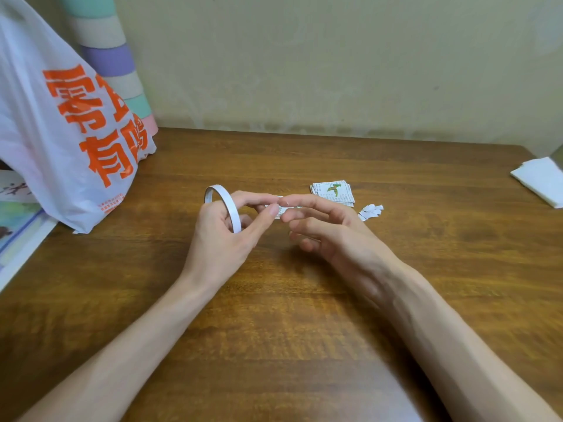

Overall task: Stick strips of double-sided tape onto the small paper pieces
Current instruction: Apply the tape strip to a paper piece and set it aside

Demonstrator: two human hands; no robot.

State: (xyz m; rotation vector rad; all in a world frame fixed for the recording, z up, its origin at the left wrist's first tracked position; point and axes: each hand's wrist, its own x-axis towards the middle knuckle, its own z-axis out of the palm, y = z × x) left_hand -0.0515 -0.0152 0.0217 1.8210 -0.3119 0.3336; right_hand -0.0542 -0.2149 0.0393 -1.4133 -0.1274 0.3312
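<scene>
Grips thin white tape ring (224, 197) in left hand (222, 236) — pinches short white strip (281, 208) crosswise with right hand (329, 229), printed paper stack (333, 191) just beyond.

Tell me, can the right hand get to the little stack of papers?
Probably yes. The stack of papers lies just beyond the right hand, nothing between them. But that hand is pinching a small piece now, so it must free up first.

Paper stack (332, 192) right of tape roll (224, 205)
</scene>
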